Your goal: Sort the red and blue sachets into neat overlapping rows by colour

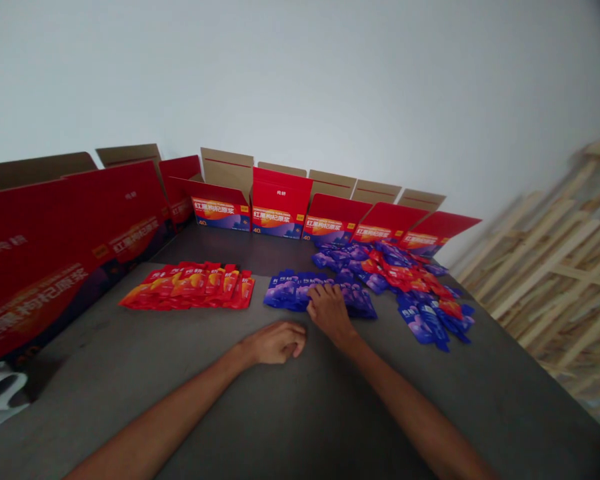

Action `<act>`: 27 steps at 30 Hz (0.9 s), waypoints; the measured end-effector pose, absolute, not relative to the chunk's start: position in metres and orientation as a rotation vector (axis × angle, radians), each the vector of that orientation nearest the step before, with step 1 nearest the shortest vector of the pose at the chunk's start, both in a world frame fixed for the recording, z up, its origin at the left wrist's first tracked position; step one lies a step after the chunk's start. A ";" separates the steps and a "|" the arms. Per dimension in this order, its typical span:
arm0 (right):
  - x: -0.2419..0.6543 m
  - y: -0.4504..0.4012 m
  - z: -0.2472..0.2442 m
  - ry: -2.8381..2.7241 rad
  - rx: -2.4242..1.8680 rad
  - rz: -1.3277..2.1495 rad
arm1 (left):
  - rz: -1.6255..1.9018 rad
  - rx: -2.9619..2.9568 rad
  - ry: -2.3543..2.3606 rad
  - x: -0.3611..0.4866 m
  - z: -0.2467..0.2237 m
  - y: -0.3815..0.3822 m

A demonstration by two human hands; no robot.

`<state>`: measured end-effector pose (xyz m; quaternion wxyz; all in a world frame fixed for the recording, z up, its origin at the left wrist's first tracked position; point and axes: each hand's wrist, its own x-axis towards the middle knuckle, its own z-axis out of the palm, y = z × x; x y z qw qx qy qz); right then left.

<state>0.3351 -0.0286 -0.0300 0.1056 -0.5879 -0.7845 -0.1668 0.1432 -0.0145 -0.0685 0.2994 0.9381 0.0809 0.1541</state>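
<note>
On my head view, the right hand (329, 310) is the nearer one to the row of blue-purple pouches (287, 291): it lies over the row, a little to the right of its middle. Its fingers are bent downward and rest on the upper pouches; whether they pinch one, I cannot tell, because the back of the hand hides the fingertips from me.

The row has its long axis from left to right across the table (280, 427), while each pouch, overlapping its neighbour, points roughly away from me. So the hand comes to the row from its near side, across the long axis.

The left hand (279, 342) rests apart from the pouches, on the near side of the row, toward its left end. Its fingers are loosely curled; I see nothing in them, but the palm is hidden.

To the left, after a gap, I see the row of red-orange pouches (195, 287). To the right is the mixed pile of pouches (400, 273), very near the row's far edge; if they touch, I cannot say.
</note>
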 end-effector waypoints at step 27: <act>0.586 -0.047 -0.026 -1.289 -2.481 -0.451 | 0.422 2.458 0.201 0.141 -0.068 -0.013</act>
